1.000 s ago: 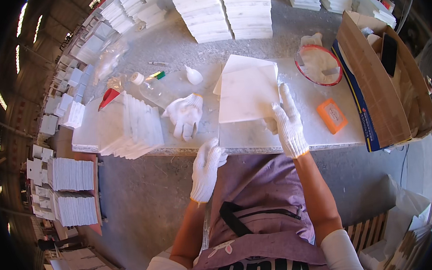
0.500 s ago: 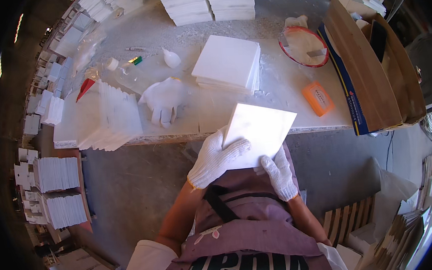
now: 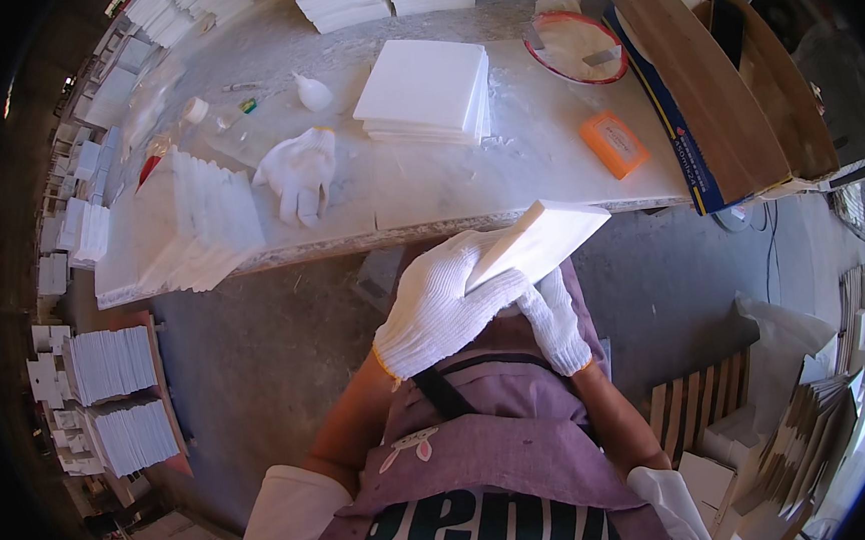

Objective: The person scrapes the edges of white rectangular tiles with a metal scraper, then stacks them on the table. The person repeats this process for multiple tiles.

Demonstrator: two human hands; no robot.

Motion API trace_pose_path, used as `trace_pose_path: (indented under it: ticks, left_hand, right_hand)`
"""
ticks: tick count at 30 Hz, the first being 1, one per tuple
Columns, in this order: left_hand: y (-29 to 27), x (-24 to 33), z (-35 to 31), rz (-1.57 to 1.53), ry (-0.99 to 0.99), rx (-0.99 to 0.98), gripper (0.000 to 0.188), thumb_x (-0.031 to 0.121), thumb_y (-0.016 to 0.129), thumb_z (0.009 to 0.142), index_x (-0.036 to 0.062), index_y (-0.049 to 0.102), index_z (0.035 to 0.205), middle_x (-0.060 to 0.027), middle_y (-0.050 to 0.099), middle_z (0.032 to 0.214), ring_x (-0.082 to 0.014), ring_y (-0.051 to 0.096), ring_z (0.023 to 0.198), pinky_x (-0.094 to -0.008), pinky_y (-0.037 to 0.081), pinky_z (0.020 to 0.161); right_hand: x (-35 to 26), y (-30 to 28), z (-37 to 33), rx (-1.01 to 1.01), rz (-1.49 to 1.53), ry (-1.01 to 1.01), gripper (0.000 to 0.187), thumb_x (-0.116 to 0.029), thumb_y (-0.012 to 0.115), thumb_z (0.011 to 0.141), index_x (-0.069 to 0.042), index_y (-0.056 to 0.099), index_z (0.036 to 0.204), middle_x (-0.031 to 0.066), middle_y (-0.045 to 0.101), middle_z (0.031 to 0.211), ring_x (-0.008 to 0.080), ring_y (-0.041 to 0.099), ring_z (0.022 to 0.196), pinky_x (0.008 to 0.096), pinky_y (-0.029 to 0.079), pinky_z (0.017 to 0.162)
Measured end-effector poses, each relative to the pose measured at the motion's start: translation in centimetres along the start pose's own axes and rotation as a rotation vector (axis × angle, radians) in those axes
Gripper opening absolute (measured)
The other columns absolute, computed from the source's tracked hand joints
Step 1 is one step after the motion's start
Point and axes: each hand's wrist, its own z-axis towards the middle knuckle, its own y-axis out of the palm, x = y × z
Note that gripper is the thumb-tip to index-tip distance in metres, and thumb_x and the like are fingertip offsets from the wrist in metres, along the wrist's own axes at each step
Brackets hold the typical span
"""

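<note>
Both of my hands wear white knitted gloves and hold one white square tile point(image 3: 543, 242) in front of my apron, just off the table's front edge. The tile is tilted, so its face looks narrow and one edge shows. My left hand point(image 3: 447, 304) grips its left side, the thumb lying across the face. Lower down, my right hand point(image 3: 554, 324) closes on the near right part; some of its fingers are hidden behind the tile. Beyond them, a stack of similar white tiles point(image 3: 422, 88) rests on the table point(image 3: 387, 198).
Leaning tiles point(image 3: 198, 221) stand at the table's left, beside a loose white glove point(image 3: 297, 174) and a white squeeze bulb point(image 3: 313, 93). To the right are an orange box point(image 3: 613, 145), a red-rimmed round dish point(image 3: 578, 49) and a long cardboard box point(image 3: 731, 99).
The tile has been tipped from nearly face-on to a steep slant, with my left hand turning over it. My view has shifted, so the table things sit higher and further left.
</note>
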Motion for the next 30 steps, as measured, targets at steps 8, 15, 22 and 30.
trace_pose_path:
  ticks: [8, 15, 22, 30]
  left_hand:
    - [1.6, -0.6, 0.1, 0.028, 0.174, 0.002, 0.031, 0.020, 0.076, 0.083, -0.0002, 0.065, 0.104, -0.0154, 0.068, 0.090, -0.0288, 0.068, 0.083, -0.0355, 0.054, 0.073]
    - [0.4, 1.5, 2.3, -0.064, 0.013, -0.121, 0.037, 0.025, 0.075, 0.085, -0.0012, 0.065, 0.109, -0.0177, 0.070, 0.090, -0.0236, 0.070, 0.084, -0.0349, 0.053, 0.074]
    - [-1.7, -0.7, 6.1, -0.378, -0.218, -0.244, 0.030, 0.020, 0.074, 0.088, -0.0001, 0.064, 0.109, -0.0026, 0.067, 0.095, -0.0074, 0.059, 0.086, -0.0250, 0.050, 0.077]
    - [-1.5, -2.0, 7.2, -0.389, -0.247, -0.292, 0.027, 0.013, 0.071, 0.088, 0.0007, 0.065, 0.111, -0.0024, 0.067, 0.100, -0.0076, 0.061, 0.090, -0.0254, 0.051, 0.081]
  right_hand:
    - [1.1, -0.9, -1.4, 0.075, -0.019, -0.044, 0.058, -0.026, 0.061, 0.098, 0.004, 0.035, 0.140, 0.0167, 0.056, 0.123, 0.0199, 0.064, 0.096, 0.0330, 0.057, 0.080]
    - [0.4, -2.0, -2.9, 0.058, 0.286, 0.204, 0.049, -0.027, 0.064, 0.097, 0.004, 0.048, 0.130, 0.0135, 0.065, 0.109, 0.0192, 0.065, 0.092, 0.0306, 0.054, 0.081]
    - [-0.8, -2.6, -4.1, -0.098, 0.198, 0.187, 0.031, -0.023, 0.073, 0.092, 0.001, 0.069, 0.110, 0.0059, 0.073, 0.096, 0.0106, 0.065, 0.090, 0.0273, 0.052, 0.080]
    - [-1.9, -2.3, -4.1, -0.160, 0.145, 0.166, 0.044, -0.020, 0.076, 0.089, 0.000, 0.062, 0.124, 0.0079, 0.069, 0.112, 0.0138, 0.062, 0.103, 0.0309, 0.050, 0.090]
